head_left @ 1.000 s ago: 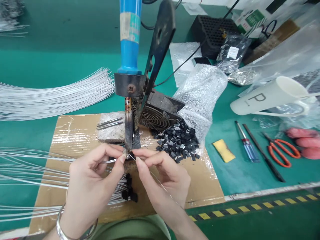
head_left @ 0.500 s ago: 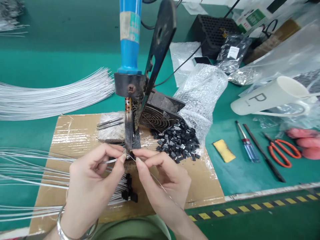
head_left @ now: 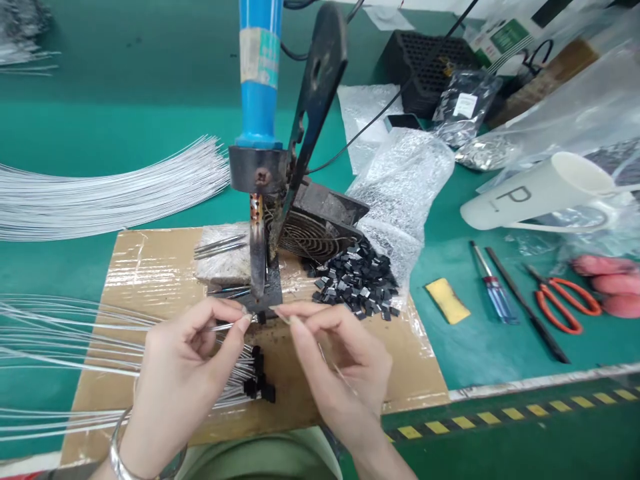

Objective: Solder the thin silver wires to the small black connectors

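Observation:
My left hand (head_left: 193,370) pinches a thin white cable whose end carries a small black connector (head_left: 259,318). Just above that connector is the tip of a blue-handled soldering iron (head_left: 259,113), fixed pointing down in a black metal stand (head_left: 320,73). My right hand (head_left: 340,363) is closed on a thin strand of solder wire (head_left: 330,363), its fingertips a short way right of the connector. Below my left fingers lie several finished-looking cable ends with black connectors (head_left: 258,380). A heap of loose black connectors (head_left: 357,280) sits right of the iron.
A bundle of white cables (head_left: 110,193) lies at the left. Behind the iron is a round-grilled fan (head_left: 315,233). To the right are a yellow sponge (head_left: 447,301), a screwdriver (head_left: 495,287), orange-handled scissors (head_left: 565,300) and a white mug (head_left: 535,190). Cardboard (head_left: 400,373) covers the work spot.
My right hand has drawn back to the right with the solder wire. My left hand has brought the connector slightly down, apart from the iron's tip.

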Action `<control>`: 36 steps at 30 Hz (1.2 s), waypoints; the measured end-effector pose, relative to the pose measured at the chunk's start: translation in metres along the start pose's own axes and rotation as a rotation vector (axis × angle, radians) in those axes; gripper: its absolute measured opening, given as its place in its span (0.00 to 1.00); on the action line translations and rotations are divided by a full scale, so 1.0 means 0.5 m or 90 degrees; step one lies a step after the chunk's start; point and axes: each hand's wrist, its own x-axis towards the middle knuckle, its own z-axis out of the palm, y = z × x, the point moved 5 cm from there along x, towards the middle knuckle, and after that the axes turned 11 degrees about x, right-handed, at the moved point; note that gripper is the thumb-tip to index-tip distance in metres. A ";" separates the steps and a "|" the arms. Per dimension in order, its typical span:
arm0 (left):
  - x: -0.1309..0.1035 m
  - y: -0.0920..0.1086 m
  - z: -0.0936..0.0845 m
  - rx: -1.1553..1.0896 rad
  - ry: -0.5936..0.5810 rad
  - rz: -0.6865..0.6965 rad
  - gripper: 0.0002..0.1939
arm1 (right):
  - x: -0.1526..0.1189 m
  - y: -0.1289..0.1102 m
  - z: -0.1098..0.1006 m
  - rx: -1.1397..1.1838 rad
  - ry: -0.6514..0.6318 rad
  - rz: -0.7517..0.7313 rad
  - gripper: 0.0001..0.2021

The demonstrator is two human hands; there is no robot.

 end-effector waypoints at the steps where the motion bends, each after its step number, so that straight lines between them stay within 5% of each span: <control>1: -0.003 -0.004 0.001 0.018 0.005 0.020 0.07 | 0.002 0.002 -0.019 -0.016 0.046 0.003 0.07; 3: -0.011 -0.013 0.001 0.050 0.015 0.065 0.07 | 0.005 0.005 -0.065 -0.049 0.135 0.000 0.04; 7: -0.030 -0.038 -0.017 0.099 0.033 0.107 0.06 | 0.012 0.022 -0.158 0.062 0.224 -0.012 0.17; 11: -0.001 -0.056 -0.087 0.222 0.141 0.144 0.07 | 0.017 0.044 -0.218 0.123 0.288 -0.002 0.27; 16: 0.162 -0.101 -0.153 0.443 0.156 0.178 0.17 | 0.025 0.059 -0.216 0.136 0.272 0.001 0.27; 22: 0.332 -0.166 -0.140 0.500 0.061 0.206 0.14 | 0.018 0.068 -0.209 0.104 0.283 0.009 0.26; 30: 0.339 -0.194 -0.187 0.376 0.204 0.188 0.13 | 0.018 0.069 -0.212 0.089 0.279 0.030 0.25; 36: 0.314 -0.176 -0.221 0.182 0.261 0.191 0.14 | 0.019 0.070 -0.207 0.079 0.266 0.020 0.24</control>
